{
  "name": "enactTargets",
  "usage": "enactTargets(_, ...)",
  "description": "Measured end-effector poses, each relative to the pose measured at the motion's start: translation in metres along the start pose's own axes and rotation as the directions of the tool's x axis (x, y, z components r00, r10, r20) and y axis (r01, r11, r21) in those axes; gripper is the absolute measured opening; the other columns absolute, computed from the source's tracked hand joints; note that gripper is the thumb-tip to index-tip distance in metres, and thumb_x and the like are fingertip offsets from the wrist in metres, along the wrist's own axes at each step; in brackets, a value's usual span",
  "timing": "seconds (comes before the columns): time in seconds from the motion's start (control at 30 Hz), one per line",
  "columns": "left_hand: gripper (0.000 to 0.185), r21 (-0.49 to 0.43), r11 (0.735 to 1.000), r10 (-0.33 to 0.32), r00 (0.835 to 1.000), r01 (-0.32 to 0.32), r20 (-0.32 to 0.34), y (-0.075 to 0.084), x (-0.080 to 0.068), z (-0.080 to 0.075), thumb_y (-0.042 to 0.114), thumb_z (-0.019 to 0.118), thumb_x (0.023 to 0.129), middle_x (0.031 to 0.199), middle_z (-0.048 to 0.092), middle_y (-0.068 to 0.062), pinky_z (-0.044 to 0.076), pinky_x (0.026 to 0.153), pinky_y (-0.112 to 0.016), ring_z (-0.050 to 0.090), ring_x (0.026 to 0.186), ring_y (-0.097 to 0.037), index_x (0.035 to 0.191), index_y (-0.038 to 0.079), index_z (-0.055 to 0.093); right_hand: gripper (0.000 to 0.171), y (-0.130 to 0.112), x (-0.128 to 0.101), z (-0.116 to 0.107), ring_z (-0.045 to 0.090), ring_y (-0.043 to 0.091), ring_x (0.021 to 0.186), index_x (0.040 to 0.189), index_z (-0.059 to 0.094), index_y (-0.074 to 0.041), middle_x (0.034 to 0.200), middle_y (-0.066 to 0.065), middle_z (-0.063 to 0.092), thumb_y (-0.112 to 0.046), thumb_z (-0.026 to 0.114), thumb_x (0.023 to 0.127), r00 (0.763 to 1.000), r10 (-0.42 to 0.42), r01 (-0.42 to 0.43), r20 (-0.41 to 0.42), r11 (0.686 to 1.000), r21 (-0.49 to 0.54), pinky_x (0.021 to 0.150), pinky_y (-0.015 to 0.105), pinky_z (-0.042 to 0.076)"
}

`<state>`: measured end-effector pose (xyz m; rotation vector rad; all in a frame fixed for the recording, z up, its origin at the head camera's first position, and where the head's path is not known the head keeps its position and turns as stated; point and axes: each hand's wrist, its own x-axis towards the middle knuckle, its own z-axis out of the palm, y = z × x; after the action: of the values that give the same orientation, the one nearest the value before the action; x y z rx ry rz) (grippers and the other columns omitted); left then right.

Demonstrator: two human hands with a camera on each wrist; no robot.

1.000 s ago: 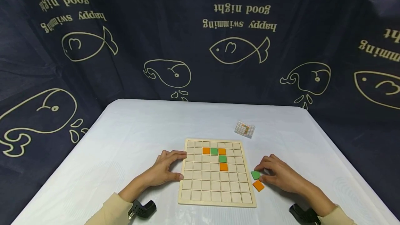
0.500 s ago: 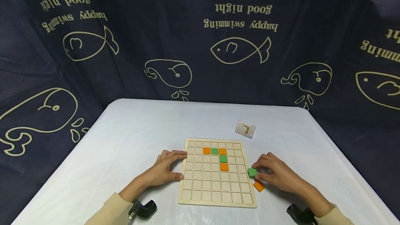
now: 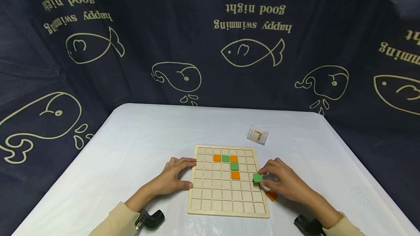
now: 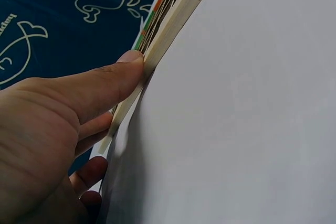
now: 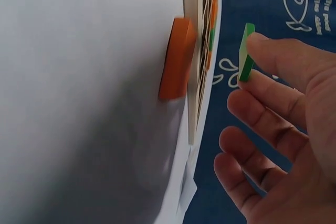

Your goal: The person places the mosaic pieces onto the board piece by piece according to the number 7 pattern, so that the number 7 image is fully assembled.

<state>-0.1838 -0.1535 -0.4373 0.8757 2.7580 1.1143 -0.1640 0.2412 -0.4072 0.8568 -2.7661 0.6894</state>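
Note:
A square wooden grid board (image 3: 211, 184) lies on the table, with orange and green tiles set in several of its cells. At its left edge my left hand (image 3: 174, 177) touches the side with thumb and fingertips spread apart, and the left wrist view shows the thumb (image 4: 113, 85) against the wooden edge. My right hand (image 3: 285, 179) pinches a green tile (image 3: 257, 178) between thumb and fingers, raised over the board's right border. In the right wrist view that green tile (image 5: 246, 52) is seen edge-on. A loose orange tile (image 3: 271, 195) lies just right of the board, below the hand.
A small paper card (image 3: 257, 136) printed with a coloured grid lies beyond the board's far right corner. White covering spreads over the table (image 3: 164, 126). A dark curtain (image 3: 210, 46) with fish drawings hangs behind.
The right hand has picked the green tile up from the table and carried it left, over the board's right edge. The left hand stays at the board.

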Motion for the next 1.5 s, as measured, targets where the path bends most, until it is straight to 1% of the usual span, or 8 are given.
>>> enactTargets(0.2, 0.067, 0.008, 1.0, 0.011, 1.0, -0.011, -0.007, 0.0, 0.0, 0.0, 0.04, 0.075, 0.074, 0.143, 0.045, 0.003, 0.024, 0.084, -0.031, 0.034, 0.103, -0.012, 0.133, 0.018, 0.052, 0.022, -0.008, 0.004, 0.005, 0.046, 0.005, 0.086, 0.097, 0.068, -0.027, 0.093, -0.017, 0.06, -0.026, 0.076, 0.077, 0.999, 0.029, -0.029, -0.015, 1.0, -0.003, 0.074, 0.025, 0.043)
enactTargets(0.63, 0.066, 0.01, 1.0, 0.016, 1.0, -0.016, -0.015, 0.0, 0.0, 0.0, 0.039, 0.076, 0.074, 0.143, 0.046, 0.001, 0.024, 0.085, -0.032, 0.034, 0.104, -0.012, 0.132, 0.017, 0.053, 0.019, -0.022, 0.009, 0.016, 0.042, 0.004, 0.082, 0.096, 0.069, -0.023, 0.092, -0.014, 0.062, -0.028, 0.074, 0.079, 0.999, 0.004, -0.004, -0.037, 1.0, 0.004, 0.069, 0.022, 0.039)
enactTargets(0.97, 0.066, 0.0, 1.0, 0.001, 1.0, -0.001, -0.001, -0.001, 0.001, 0.0, 0.039, 0.076, 0.074, 0.144, 0.045, 0.001, 0.023, 0.085, -0.032, 0.033, 0.104, -0.013, 0.132, 0.018, 0.053, 0.02, -0.03, 0.014, 0.022, 0.041, 0.003, 0.081, 0.095, 0.07, -0.022, 0.092, -0.016, 0.061, -0.026, 0.076, 0.076, 0.998, 0.013, -0.014, -0.054, 1.0, -0.021, 0.068, 0.021, 0.038)
enactTargets(1.17, 0.066, 0.006, 1.0, 0.013, 1.0, -0.013, -0.008, -0.001, 0.0, 0.0, 0.038, 0.076, 0.074, 0.143, 0.046, -0.001, 0.023, 0.084, -0.032, 0.033, 0.103, -0.012, 0.132, 0.017, 0.053, 0.02, -0.035, 0.016, 0.026, 0.04, 0.001, 0.081, 0.092, 0.071, -0.021, 0.09, -0.015, 0.062, -0.025, 0.078, 0.074, 0.998, 0.015, -0.017, -0.063, 0.999, -0.03, 0.068, 0.02, 0.039)
enactTargets(1.37, 0.066, 0.0, 1.0, 0.009, 1.0, -0.009, -0.004, 0.0, 0.001, -0.001, 0.039, 0.075, 0.074, 0.144, 0.045, 0.0, 0.023, 0.083, -0.032, 0.033, 0.101, -0.012, 0.132, 0.017, 0.053, 0.02, -0.041, 0.018, 0.028, 0.037, 0.001, 0.081, 0.094, 0.071, -0.022, 0.092, -0.016, 0.06, -0.025, 0.077, 0.075, 0.999, 0.025, -0.026, -0.037, 0.999, -0.045, 0.069, 0.022, 0.037)
enactTargets(1.5, 0.066, -0.002, 1.0, 0.008, 1.0, -0.008, -0.003, 0.0, 0.001, 0.0, 0.039, 0.075, 0.074, 0.144, 0.045, 0.0, 0.023, 0.083, -0.032, 0.032, 0.101, -0.012, 0.133, 0.017, 0.052, 0.02, -0.044, 0.019, 0.03, 0.036, 0.001, 0.08, 0.095, 0.071, -0.021, 0.09, -0.015, 0.061, -0.026, 0.076, 0.075, 0.999, 0.006, -0.008, -0.037, 0.998, -0.062, 0.069, 0.021, 0.037)
